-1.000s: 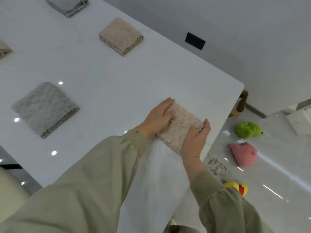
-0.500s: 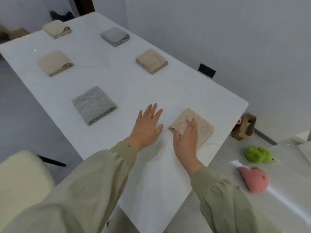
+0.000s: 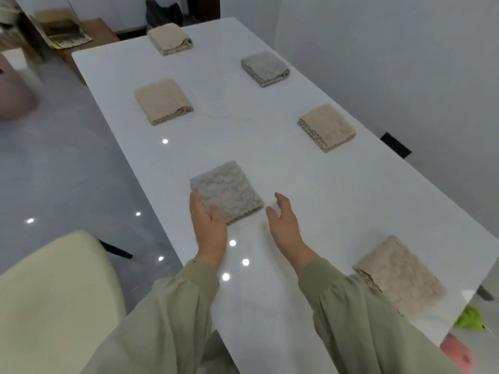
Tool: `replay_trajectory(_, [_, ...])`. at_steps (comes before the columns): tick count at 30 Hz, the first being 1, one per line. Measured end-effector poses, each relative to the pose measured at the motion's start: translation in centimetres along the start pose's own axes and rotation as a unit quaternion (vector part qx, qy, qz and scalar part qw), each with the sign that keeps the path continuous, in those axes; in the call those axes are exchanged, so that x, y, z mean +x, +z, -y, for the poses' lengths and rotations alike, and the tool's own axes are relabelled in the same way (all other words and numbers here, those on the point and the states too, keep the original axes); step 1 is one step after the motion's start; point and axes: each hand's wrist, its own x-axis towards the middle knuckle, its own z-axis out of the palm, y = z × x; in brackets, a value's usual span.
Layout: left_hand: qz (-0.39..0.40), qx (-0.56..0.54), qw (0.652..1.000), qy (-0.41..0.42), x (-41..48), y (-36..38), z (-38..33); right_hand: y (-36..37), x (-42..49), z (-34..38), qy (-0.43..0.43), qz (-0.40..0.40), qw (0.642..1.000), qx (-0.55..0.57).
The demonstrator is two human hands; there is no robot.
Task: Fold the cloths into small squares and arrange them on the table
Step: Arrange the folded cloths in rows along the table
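Note:
Several folded cloth squares lie in two rows on the white table [image 3: 270,163]. Nearest my hands is a grey-beige folded cloth [image 3: 228,191]. My left hand [image 3: 208,228] touches its near left corner with straight fingers. My right hand [image 3: 283,225] hovers just right of it, fingers relaxed and holding nothing. A beige folded cloth [image 3: 399,273] lies at the near right edge. Further back lie a tan cloth [image 3: 326,126], a beige cloth [image 3: 163,101], a grey cloth [image 3: 264,67] and a cream cloth [image 3: 170,39].
A cream chair [image 3: 54,298] stands at the near left beside the table. A green toy [image 3: 469,319] and a pink toy [image 3: 456,352] lie on the floor at the right. A wall runs close along the table's right side.
Both hands have left the beige cloth at the near right edge and moved left to the grey-beige cloth. The view has swung left and up the table.

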Motion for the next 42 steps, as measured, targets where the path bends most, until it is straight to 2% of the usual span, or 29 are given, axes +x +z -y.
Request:
replay_trajectory(4, [-0.006, -0.070, 0.997, -0.030, 1.5, 0.4, 1.0, 3.1, 2.3, 2.0, 0.018, 0.036, 0.999, 0.034])
replay_trajectory(17, [-0.032, -0.106, 0.992, -0.056, 1.3, 0.8, 1.1, 4.9, 3.9, 2.0, -0.054, 0.049, 0.997, 0.013])
replay_trajectory(42, [-0.041, -0.077, 0.995, -0.055, 3.6, 0.1, 0.8, 7.1, 5.9, 2.7, -0.066, 0.046, 0.996, -0.034])
